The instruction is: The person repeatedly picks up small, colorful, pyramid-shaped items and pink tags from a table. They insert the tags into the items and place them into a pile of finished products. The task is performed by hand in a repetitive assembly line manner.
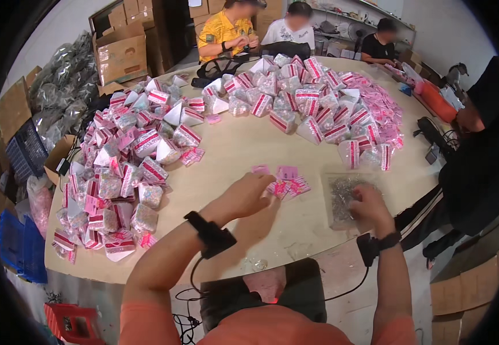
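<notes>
Nearest, wearing coral-orange sleeves [146,322] and a black wrist strap with a boxy module [210,237] on each arm. Bending the fingers of the left hand [252,195] just beside loose pink printed cards [291,187] on the pale wood-coloured table [232,144]; cannot tell whether grasping one. Curling the right hand [371,206], thumb drawn in, over a shallow, square, clear plastic tray [326,200] of thin silvery pieces [341,190]; cannot tell whether pinching any. Farther left, facing a large heap of clear plastic pouches with white-and-magenta labels [146,141]. Ahead and rightward, facing a second mound of similar pouches [309,100], bordered by flat pink packets [378,106]. Beyond the table, seeing co-workers in yellow [218,33], white [286,35] and black shirts [376,50], plus brown cardboard boxes [122,56].
</notes>
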`<move>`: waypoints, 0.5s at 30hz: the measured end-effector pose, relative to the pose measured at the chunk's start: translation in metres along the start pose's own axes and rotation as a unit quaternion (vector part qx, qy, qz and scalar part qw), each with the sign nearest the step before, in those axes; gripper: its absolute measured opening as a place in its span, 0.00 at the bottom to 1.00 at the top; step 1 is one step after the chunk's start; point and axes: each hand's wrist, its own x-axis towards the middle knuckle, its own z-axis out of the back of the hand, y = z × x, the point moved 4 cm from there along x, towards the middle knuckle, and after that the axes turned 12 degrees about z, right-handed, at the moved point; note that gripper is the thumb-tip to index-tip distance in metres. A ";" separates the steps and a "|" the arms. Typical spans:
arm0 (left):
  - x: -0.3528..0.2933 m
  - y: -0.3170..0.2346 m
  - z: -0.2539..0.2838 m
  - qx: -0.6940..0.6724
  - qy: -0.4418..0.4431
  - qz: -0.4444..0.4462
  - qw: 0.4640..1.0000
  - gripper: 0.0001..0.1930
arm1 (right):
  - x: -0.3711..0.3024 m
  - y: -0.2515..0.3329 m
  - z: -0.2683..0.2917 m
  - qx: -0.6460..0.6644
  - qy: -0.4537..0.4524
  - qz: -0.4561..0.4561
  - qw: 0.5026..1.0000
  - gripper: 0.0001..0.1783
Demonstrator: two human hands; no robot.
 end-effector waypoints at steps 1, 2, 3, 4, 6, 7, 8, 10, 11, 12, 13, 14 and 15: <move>0.013 0.001 -0.014 0.011 -0.048 -0.003 0.999 0.18 | 0.004 0.003 -0.004 -0.017 0.025 -0.012 0.999 0.11; 0.022 0.001 -0.023 0.021 -0.097 -0.009 0.995 0.16 | 0.008 0.009 -0.006 -0.035 0.047 -0.025 0.998 0.12; 0.028 -0.001 -0.028 0.031 -0.094 -0.008 0.995 0.16 | 0.007 0.018 -0.003 -0.044 0.042 -0.046 0.997 0.11; 0.032 -0.004 -0.033 0.041 -0.089 -0.013 0.995 0.17 | 0.005 0.017 -0.004 -0.062 0.047 -0.038 0.996 0.10; 0.039 0.000 -0.041 0.068 -0.075 -0.009 0.995 0.16 | 0.008 0.006 -0.014 -0.093 0.059 -0.017 0.994 0.09; 0.043 0.007 -0.046 0.085 -0.064 -0.004 0.994 0.15 | 0.009 0.004 -0.017 -0.090 0.059 0.004 0.994 0.06; 0.046 0.013 -0.050 0.101 -0.054 0.001 0.993 0.13 | 0.009 0.004 -0.015 -0.084 0.039 0.004 0.996 0.05; 0.045 0.008 -0.045 0.090 -0.052 -0.008 0.994 0.12 | 0.008 0.002 -0.013 -0.070 0.006 0.006 0.997 0.04; 0.044 0.005 -0.041 0.086 -0.052 -0.010 0.995 0.12 | 0.008 -0.004 -0.013 -0.056 0.019 -0.014 0.998 0.04; 0.044 0.004 -0.037 0.069 -0.034 -0.001 0.997 0.12 | 0.008 -0.003 -0.009 -0.046 0.017 -0.017 0.999 0.05; 0.043 0.003 -0.034 0.053 -0.016 0.009 0.998 0.12 | 0.008 0.001 -0.004 -0.035 0.015 -0.018 0.999 0.05; 0.042 0.003 -0.031 0.037 0.002 0.020 0.999 0.12 | 0.008 0.003 0.000 -0.024 0.013 -0.019 0.999 0.05; 0.040 0.000 -0.026 0.020 -0.013 0.017 1.000 0.13 | 0.008 0.003 0.001 -0.016 0.016 -0.009 1.000 0.05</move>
